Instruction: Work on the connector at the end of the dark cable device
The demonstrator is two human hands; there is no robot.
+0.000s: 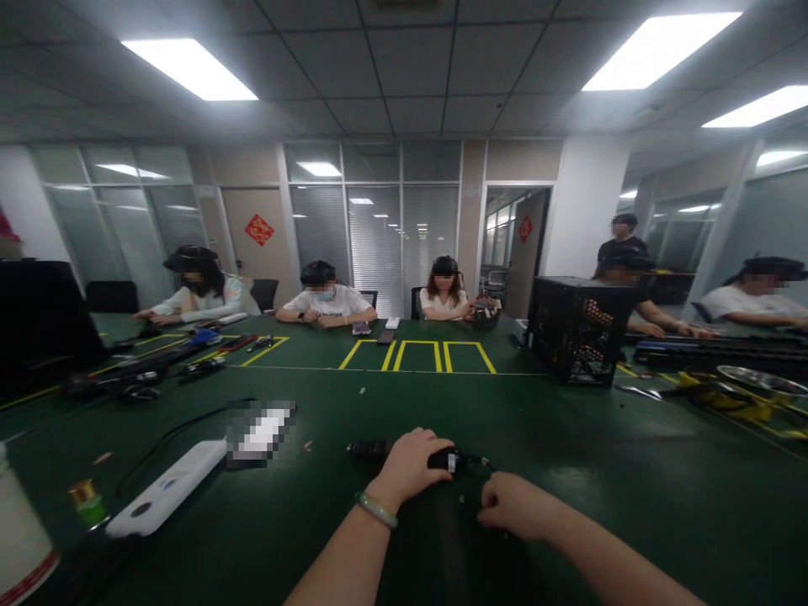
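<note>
Tabletop (252,547): dark green, broad, faint sheen. Far half marked with yellow tape outlines (417,342), a thin pale line running across.

Near left: white tub (22,534) with red band, cut by the frame edge; green bottle (92,508), gold cap; long white device (173,486) lying aslant, its far end by a pixelated rectangular item (262,433). Black cable (169,435) curves beside both.

Near centre: black cylindrical device (367,449), lying lengthwise, partly covered.

Farther left: jumble of dark tools and cables (140,370), too blurred to sort.

Right: black computer case (584,332), upright, perforated panel; beyond it, yellow-and-black items (732,400) near a metal bowl (727,371).
</note>
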